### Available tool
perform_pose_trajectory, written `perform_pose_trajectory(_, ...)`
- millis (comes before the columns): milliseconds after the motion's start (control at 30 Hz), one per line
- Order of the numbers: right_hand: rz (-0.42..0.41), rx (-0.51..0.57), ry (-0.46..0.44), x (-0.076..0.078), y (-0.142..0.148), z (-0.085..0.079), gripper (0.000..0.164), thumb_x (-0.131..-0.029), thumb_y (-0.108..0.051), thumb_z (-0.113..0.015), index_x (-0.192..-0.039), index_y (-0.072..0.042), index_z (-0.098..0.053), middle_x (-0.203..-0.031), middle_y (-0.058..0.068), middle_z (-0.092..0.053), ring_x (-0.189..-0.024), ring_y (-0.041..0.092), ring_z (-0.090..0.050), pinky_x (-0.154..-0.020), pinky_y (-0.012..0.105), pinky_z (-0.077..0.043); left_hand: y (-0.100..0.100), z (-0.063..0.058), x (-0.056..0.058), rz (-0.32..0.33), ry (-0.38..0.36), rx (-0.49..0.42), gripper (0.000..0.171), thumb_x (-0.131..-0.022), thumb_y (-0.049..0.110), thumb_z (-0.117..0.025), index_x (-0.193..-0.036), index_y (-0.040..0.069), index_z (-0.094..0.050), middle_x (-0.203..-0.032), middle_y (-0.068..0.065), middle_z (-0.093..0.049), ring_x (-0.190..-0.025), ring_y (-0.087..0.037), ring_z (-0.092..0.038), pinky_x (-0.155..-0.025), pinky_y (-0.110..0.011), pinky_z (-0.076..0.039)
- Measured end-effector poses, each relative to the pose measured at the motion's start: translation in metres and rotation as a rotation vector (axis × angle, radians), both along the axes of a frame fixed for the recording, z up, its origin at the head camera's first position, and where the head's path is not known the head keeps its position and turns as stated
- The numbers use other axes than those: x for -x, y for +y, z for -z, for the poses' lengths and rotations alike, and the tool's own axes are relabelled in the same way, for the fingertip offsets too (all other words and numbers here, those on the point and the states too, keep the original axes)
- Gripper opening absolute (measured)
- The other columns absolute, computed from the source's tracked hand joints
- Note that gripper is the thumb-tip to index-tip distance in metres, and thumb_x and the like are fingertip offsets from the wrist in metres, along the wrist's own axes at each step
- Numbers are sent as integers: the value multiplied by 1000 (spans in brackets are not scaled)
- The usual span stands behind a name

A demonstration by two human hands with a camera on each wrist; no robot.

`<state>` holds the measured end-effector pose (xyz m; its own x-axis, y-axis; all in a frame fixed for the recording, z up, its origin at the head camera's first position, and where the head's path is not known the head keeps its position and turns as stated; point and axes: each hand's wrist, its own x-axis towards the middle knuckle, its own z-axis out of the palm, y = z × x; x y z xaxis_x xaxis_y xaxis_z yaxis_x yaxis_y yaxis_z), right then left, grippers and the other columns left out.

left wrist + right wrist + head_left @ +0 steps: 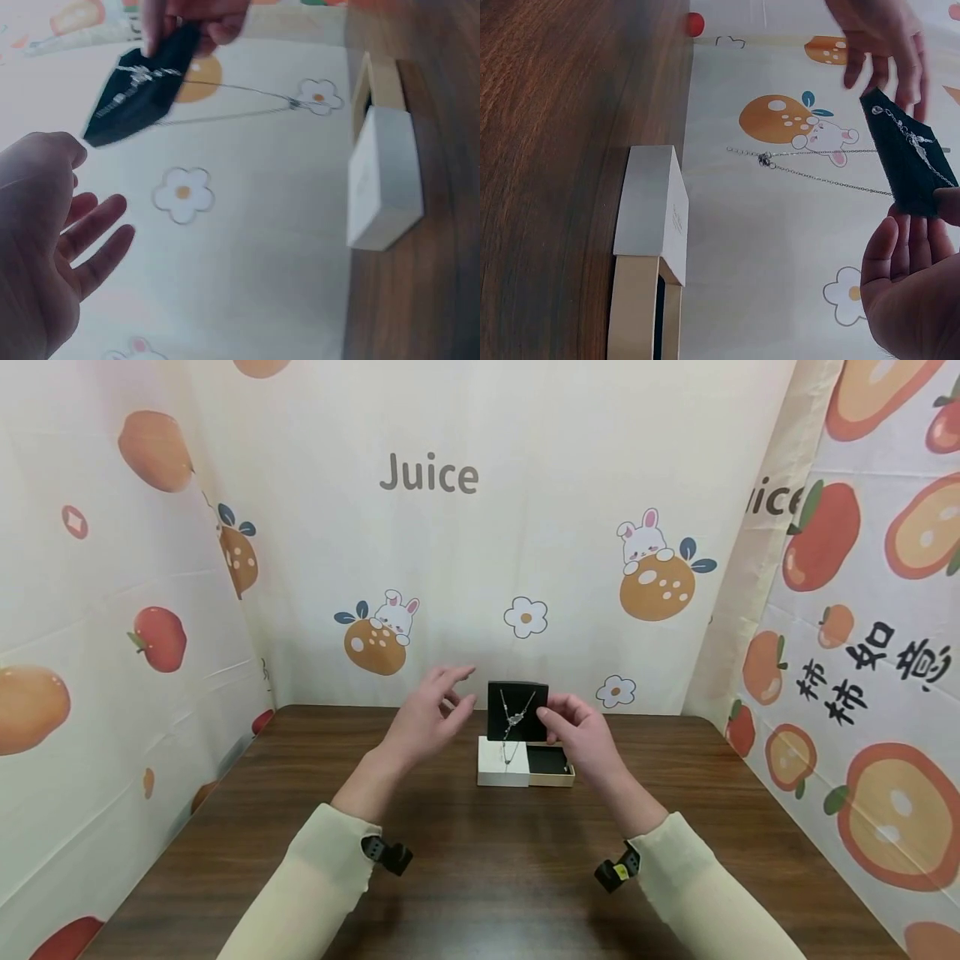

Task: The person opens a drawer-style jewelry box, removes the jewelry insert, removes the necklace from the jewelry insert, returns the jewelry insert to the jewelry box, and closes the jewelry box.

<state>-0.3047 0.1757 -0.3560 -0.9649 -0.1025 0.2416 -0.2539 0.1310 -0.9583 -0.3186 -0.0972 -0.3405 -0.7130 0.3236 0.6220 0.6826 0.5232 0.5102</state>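
Note:
My right hand (581, 731) pinches the right edge of a black necklace card (497, 710), thumb on its front and fingers behind. A silver necklace (514, 720) lies across the card's face, and its chain hangs below the lower edge, seen dangling in both wrist views. To the left of the card is my left hand (429, 714), fingers spread and holding nothing, a little apart from the card. Below the card on the table stands a small box, with a white lid (501, 770) at its left and a beige tray (553, 780) with a black inside at its right.
The box rests on a dark wooden table (465, 877) near its back edge. A printed fabric backdrop (570, 485) with fruit and rabbit pictures rises behind, and more printed fabric stands along both sides. Each wrist wears a small black camera (396, 858).

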Motion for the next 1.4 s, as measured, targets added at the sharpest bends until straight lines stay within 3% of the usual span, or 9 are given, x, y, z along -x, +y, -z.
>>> perform_pose_trajectory(167,5,0,-2,0,0,1,29,-110,-17,-67,-129,5,-65,-98,-1,-62,-81,12,-60,-80,26,-58,3,-13,-11,22,78,-36,47,-106,15,-72,-152,10,-65,-133,-11,-67,-87,-16,-67,-81,-39,-67)
perform_pose_trajectory(333,-2,3,2,0,-1,2,27,-110,-16,-67,-128,5,-65,-99,-1,-63,-81,12,-59,-78,23,-57,9,-19,-18,41,180,-4,50,-99,15,-83,-147,10,-69,-120,-9,-66,-77,-13,-61,-75,-28,-63)
perform_pose_trajectory(533,-6,23,10,-1,-3,3,27,-110,-15,-68,-128,5,-66,-100,-1,-65,-81,13,-59,-76,22,-57,16,-17,-22,79,331,69,48,-92,13,-90,-136,5,-76,-111,-11,-63,-70,-16,-60,-68,-24,-59)
perform_pose_trajectory(700,-11,16,18,0,-3,4,26,-110,-15,-67,-128,4,-66,-102,3,-65,-82,14,-59,-79,25,-59,22,-11,-21,37,453,167,42,-88,19,-95,-126,6,-82,-102,-9,-61,-70,-16,-61,-63,-22,-56)
perform_pose_trajectory(1000,-17,28,12,-1,-5,4,24,-111,-17,-66,-127,1,-67,-106,6,-67,-82,13,-59,-81,26,-59,32,-2,-22,-25,490,277,42,-85,29,-98,-120,11,-84,-95,-4,-58,-69,-13,-59,-61,-22,-55)
perform_pose_trajectory(1400,-27,47,24,-2,-6,6,25,-111,-15,-64,-127,5,-65,-105,-1,-66,-84,13,-59,-80,22,-57,37,8,-18,-43,512,302,31,-88,24,-96,-116,14,-86,-95,-3,-59,-72,-14,-60,-61,-24,-57)
